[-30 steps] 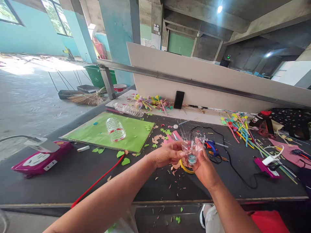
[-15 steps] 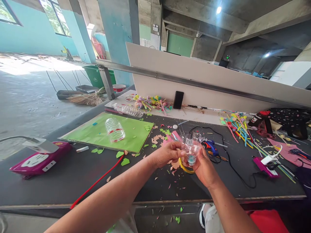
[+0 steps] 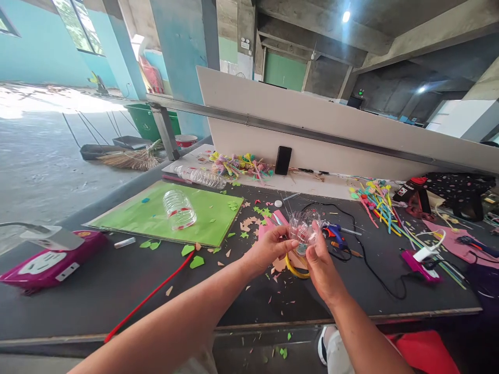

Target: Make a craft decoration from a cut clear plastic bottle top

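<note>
Between my two hands, above the dark table, is a clear cut plastic bottle piece (image 3: 303,232) with its edge fanned into strips. My left hand (image 3: 276,244) pinches its left side between thumb and fingers. Around its right side curls my right hand (image 3: 320,259), thumb towards me. Just under the piece lies a yellow tape ring (image 3: 293,267). Pink handled scissors (image 3: 277,219) rest behind my left hand, partly covered. A blue glue gun (image 3: 336,235) lies right of my right hand.
A clear bottle section (image 3: 178,210) stands on green sheets (image 3: 210,221) at left. Paper scraps litter the middle. Purple power strips (image 3: 50,262) sit at both sides, with a black cord (image 3: 368,265) on the right. A phone (image 3: 283,160) leans at the back near pipe-cleaner flowers (image 3: 244,165).
The bottle piece has tipped in my hands, so its narrow neck end shows less. My right fingers have shifted upward along it. The view has moved slightly right.
</note>
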Demonstrator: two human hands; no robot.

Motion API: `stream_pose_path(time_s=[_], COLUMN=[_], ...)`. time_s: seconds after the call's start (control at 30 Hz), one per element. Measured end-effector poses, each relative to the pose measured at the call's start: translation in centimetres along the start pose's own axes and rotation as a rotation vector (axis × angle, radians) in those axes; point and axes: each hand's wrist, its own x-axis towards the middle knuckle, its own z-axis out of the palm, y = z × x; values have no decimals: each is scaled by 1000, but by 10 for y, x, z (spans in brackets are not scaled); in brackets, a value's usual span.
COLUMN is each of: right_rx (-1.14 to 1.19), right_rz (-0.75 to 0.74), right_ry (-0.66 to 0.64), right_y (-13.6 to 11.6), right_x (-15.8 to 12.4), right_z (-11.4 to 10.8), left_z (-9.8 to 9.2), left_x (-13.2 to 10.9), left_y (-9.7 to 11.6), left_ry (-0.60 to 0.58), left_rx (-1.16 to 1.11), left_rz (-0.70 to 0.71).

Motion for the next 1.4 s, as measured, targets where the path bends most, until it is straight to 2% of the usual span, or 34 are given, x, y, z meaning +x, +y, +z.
stream_pose_path(time_s=[0.17,0.53,0.67,0.77,0.93,1.07,1.23,1.3,1.4], right_rx=[-11,-212,-331,-412,-472,-541,-642,-673,-756], right_rz=[-16,-151,-199,-214,-249,-289,-325,-314,-299], right_ry=[-32,137,177,200,244,288,307,282,225], right_y=[-4,4,6,6,6,5,0,0,3], right_x=[1,-2,-3,-3,-3,-1,2,1,-1], right_z=[2,0,-5,-8,-13,-17,-16,-14,-12], left_z=[0,0,-9,-16,-24,-27,-28,-27,-25], left_x=[0,3,7,5,0,-1,-1,-2,-3], left_y=[-3,-11,-5,8,31,38,39,40,41], left_ry=[-1,-119,-209,-246,-193,-120,-41,-12,-1], left_rx=[-15,-27,75,298,626,792,908,901,829], left_rz=[-20,3,49,34,104,218,430,515,561])
